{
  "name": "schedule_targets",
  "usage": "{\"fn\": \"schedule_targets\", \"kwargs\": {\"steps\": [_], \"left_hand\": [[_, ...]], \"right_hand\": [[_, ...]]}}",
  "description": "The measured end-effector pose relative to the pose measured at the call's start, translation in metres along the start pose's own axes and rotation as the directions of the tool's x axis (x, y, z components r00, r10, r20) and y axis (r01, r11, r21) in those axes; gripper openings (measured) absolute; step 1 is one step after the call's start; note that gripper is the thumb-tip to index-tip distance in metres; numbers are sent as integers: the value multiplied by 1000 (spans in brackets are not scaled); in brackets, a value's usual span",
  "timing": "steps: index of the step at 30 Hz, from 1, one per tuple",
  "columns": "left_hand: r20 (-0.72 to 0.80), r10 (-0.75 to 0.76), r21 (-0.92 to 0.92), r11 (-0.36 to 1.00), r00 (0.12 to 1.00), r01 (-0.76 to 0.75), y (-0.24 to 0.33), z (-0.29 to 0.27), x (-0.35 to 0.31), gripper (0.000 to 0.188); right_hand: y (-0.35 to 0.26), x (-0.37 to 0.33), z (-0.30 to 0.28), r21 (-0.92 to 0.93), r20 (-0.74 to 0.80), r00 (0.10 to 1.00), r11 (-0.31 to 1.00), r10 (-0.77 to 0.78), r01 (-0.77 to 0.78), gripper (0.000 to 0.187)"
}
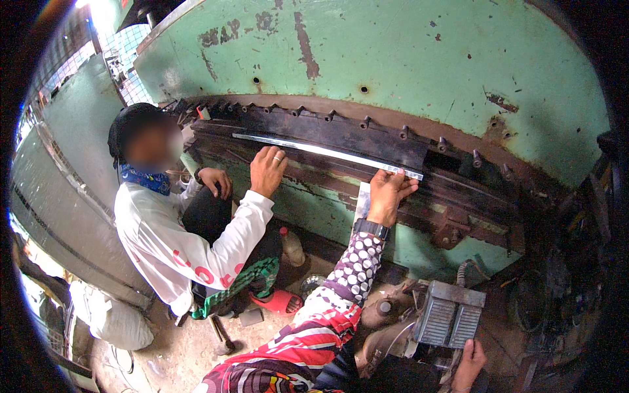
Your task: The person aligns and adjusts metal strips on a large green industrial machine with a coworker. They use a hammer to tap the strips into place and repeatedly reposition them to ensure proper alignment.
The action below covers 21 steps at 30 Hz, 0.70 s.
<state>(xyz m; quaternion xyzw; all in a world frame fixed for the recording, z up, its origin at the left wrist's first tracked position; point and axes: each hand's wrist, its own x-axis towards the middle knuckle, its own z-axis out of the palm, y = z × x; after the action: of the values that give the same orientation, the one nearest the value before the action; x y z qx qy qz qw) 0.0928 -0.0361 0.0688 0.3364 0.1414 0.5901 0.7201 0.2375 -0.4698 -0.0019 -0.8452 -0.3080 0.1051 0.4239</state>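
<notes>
A long, thin, shiny metal strip [327,152] lies along the dark front edge of a green press machine [393,59]. My left hand [388,193], with a dark band at the wrist, is closed on the strip's right end, thumb and fingers at its edge. Low on the right, my right hand [469,364] is partly in view, its fingers loosely stretched beside a grey ribbed pedal box [451,316]; nothing shows in it. At the left squats a co-worker in a white long-sleeved top, one hand [266,171] raised just below the strip's middle, the other on a knee.
A row of bolts [365,122] runs along the machine above the strip. On the floor are a hammer [223,337], a plastic bottle [293,247] with a red cap and a white sack [114,318]. A cable [464,270] rises from the pedal box.
</notes>
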Motion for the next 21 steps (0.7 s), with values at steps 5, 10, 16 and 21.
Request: {"fn": "schedule_targets", "kwargs": {"steps": [5,10,16,21], "left_hand": [[-8,-26,13,1000,1000,26,3,2,-2,20],[-19,-39,12,999,999,40,6,4,-6,21],[-5,-37,6,999,999,37,0,-3,0,21],[-10,-32,3,999,999,32,0,-3,-1,21]], "right_hand": [[-12,-3,-2,30,27,998,998,50,-50,56],[-12,-3,-1,38,14,999,998,52,-53,56],[-6,-2,-1,16,-2,1000,1000,14,-14,56],[4,0,1,40,-3,1000,999,14,-14,54]]}}
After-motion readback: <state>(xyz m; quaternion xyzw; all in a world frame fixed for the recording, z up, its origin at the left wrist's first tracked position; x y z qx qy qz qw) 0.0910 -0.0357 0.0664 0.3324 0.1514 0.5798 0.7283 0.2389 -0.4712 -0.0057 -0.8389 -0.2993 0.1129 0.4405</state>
